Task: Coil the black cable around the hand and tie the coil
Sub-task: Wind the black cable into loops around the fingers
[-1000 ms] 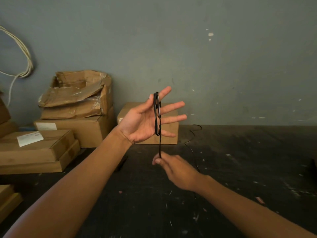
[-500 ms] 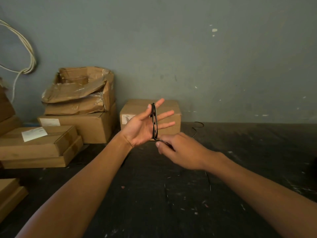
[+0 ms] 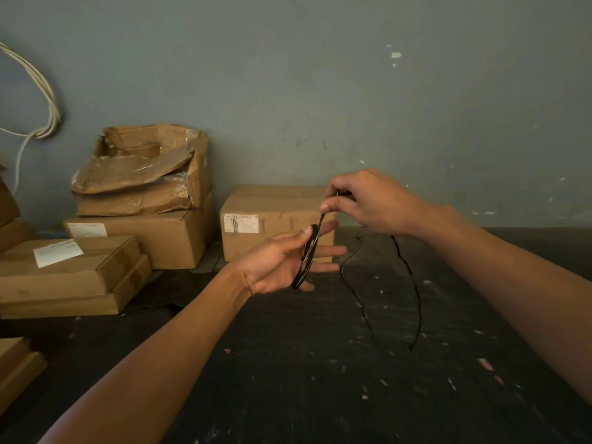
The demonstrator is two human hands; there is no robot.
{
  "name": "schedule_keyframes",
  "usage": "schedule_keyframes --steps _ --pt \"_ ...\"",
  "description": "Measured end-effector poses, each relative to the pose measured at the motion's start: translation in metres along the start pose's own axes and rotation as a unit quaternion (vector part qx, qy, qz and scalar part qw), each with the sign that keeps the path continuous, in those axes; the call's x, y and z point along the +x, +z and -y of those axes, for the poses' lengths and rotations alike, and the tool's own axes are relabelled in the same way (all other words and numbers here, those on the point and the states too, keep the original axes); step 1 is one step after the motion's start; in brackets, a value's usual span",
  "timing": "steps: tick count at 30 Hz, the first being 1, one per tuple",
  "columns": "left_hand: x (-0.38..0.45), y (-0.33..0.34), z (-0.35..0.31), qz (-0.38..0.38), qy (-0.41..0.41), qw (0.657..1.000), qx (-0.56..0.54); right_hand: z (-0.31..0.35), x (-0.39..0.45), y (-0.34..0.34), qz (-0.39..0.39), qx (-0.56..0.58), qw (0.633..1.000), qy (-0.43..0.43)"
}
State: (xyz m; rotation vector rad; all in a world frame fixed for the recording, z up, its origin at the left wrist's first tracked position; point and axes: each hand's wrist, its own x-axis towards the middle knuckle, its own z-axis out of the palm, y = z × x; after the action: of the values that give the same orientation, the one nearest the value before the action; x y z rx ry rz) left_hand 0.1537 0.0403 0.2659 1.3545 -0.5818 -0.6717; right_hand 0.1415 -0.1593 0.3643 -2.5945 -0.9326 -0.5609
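Fingers (image 3: 330, 251) looped by thin black cable (image 3: 307, 254)

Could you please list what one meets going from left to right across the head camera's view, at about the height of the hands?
Flat brown cardboard boxes with a white label → brown cardboard box with a printed label by the wall → open left hand wrapped in thin black cable → right hand pinching the cable → loose cable strand hanging.
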Motion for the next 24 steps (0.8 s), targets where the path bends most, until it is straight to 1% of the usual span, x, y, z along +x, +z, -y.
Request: schedule_keyframes --steps 5,7,11,14,16,19,22,24 --pt "-0.005 0.009 -0.003 0.071 -0.013 0.997 -0.011 -0.025 0.0 0.005 -0.036 0.076 0.996 0.012" --pt "-0.007 0.013 -0.006 0.112 -0.01 0.993 -0.034 -0.033 -0.003 0.013 -0.046 0.146 0.988 0.027" --pt "-0.005 0.024 -0.012 0.183 0.0 0.978 -0.099 -0.031 -0.012 0.038 -0.061 0.324 0.942 0.061" --pt "-0.004 0.031 -0.012 0.217 0.019 0.97 -0.106 -0.032 -0.017 0.055 -0.065 0.395 0.911 0.095" --pt "-0.004 0.032 -0.012 0.222 0.04 0.967 -0.116 -0.035 -0.023 0.067 -0.067 0.415 0.901 0.11" --pt "-0.005 0.032 -0.016 0.201 0.068 0.966 -0.146 -0.036 -0.034 0.09 -0.079 0.425 0.895 0.111" --pt "-0.005 0.032 -0.025 0.208 0.112 0.956 -0.173 -0.033 -0.046 0.119 -0.073 0.397 0.909 0.099" --pt "-0.005 0.033 -0.035 0.202 0.132 0.954 -0.176 -0.03 -0.058 0.139 -0.042 0.338 0.935 0.103"
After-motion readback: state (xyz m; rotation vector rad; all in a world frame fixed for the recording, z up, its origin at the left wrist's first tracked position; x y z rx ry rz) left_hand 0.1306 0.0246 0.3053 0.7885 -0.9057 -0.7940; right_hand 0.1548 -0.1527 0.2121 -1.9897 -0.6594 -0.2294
